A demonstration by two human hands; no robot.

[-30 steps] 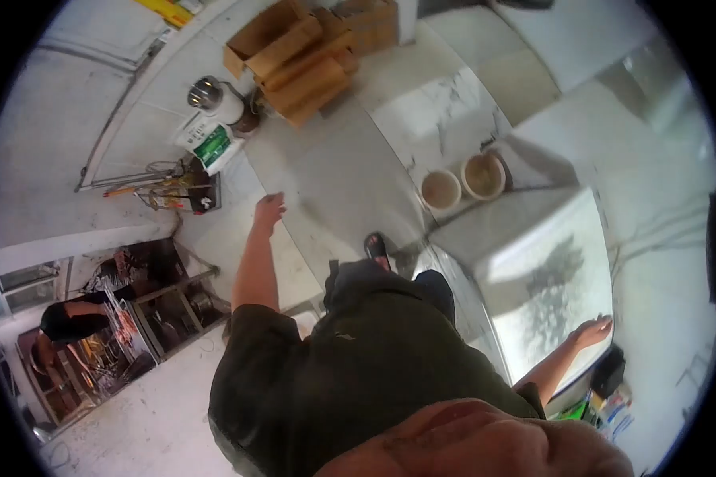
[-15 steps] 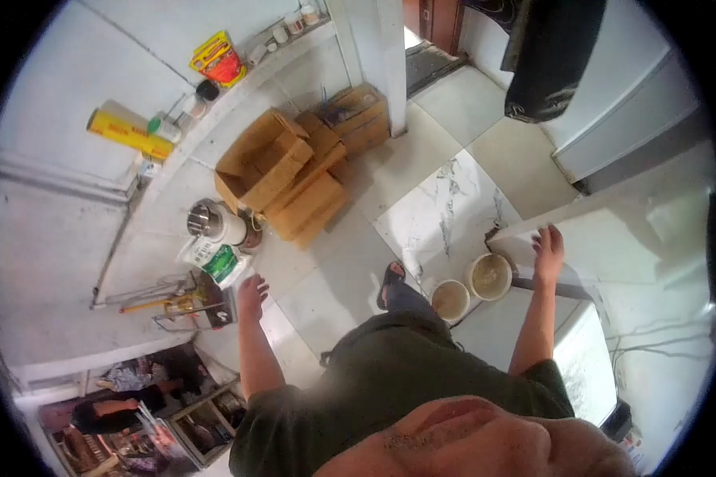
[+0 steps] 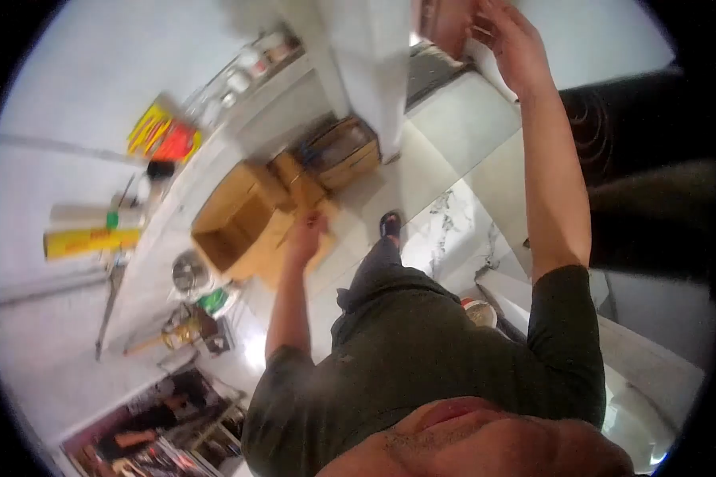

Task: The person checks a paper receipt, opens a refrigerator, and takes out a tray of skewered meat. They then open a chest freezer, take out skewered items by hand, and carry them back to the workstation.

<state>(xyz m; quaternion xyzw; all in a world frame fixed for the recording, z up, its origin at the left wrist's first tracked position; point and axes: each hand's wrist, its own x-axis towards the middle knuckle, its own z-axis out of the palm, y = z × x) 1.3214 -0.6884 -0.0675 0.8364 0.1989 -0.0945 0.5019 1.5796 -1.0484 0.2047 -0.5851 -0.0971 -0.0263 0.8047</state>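
Note:
My right hand (image 3: 513,48) is raised at the top of the view, in front of the doorway and the white wall. Its fingers are apart and bent a little, with nothing seen in them; I cannot tell whether they touch anything. Lower down, my left hand (image 3: 305,234) hangs in front of the open cardboard box (image 3: 235,219) and its flaps. Its fingers are blurred and loosely curled, apart from one another, and no object shows in them. Behind the first box sits another cardboard carton (image 3: 338,155).
A ledge on the left carries a yellow-and-red packet (image 3: 163,135), a yellow roll box (image 3: 91,242) and several jars. A steel-topped appliance (image 3: 191,272) stands below. A dark hanging object (image 3: 644,151) is at right. A bucket (image 3: 479,312) shows beside my body.
My right hand has risen from beside the buckets to the doorway side. My left hand has moved up and right to the boxes. The view has shifted forward, and one bucket is now hidden.

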